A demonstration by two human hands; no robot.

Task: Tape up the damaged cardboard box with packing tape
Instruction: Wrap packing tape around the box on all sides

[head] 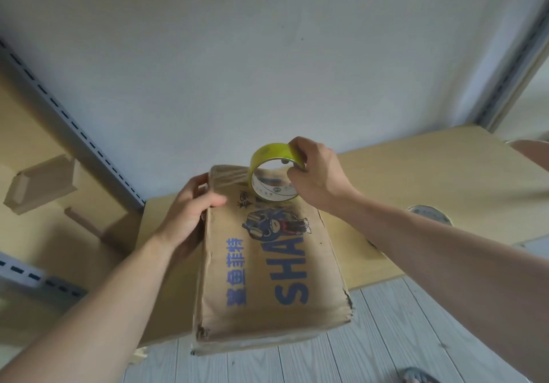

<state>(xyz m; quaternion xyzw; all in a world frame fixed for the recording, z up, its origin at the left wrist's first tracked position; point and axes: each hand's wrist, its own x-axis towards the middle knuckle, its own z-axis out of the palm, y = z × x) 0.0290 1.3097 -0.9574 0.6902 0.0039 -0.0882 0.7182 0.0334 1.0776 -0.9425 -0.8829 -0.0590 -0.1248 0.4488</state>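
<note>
While the left hand (190, 210) clamps the cardboard box (267, 264) steady on the bench (416, 174), the right hand (315, 171) grips the tape roll (273, 174) to draw tape across its far end.

Your left hand (190, 213) covers the upper left edge of the worn brown cardboard box with blue lettering (267, 264), and your right hand (318, 174) hides the right side of the yellow-green roll of packing tape (269, 174). That roll and hand cover the end of the printed word, leaving only "SHA" readable. A round pale object (427, 215) on the light wooden table (430, 168) sits half hidden behind your right forearm, too blurred to identify, and a grey shape (416, 376) is cut off by the bottom edge.
</note>
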